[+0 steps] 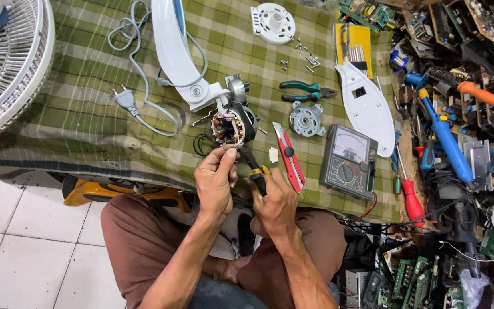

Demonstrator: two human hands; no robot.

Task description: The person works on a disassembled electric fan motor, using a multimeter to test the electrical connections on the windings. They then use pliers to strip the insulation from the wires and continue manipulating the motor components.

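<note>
An open fan motor (232, 125) with copper windings lies on the green checked cloth (87, 97), joined to a white fan neck (175, 48). My left hand (215, 182) pinches at the motor's lower edge with fingertips on the windings. My right hand (274, 203) grips a tool with a black and yellow handle (257, 174), its tip pointing up into the motor.
A red utility knife (289, 157), an analogue multimeter (347, 161), green-handled pliers (305, 91), a round metal motor cover (306, 119), loose screws (307, 57), a white housing panel (367, 106) and a grey plug cord (132, 97) lie around. Fan grille (7, 63) at left; cluttered tools and circuit boards at right.
</note>
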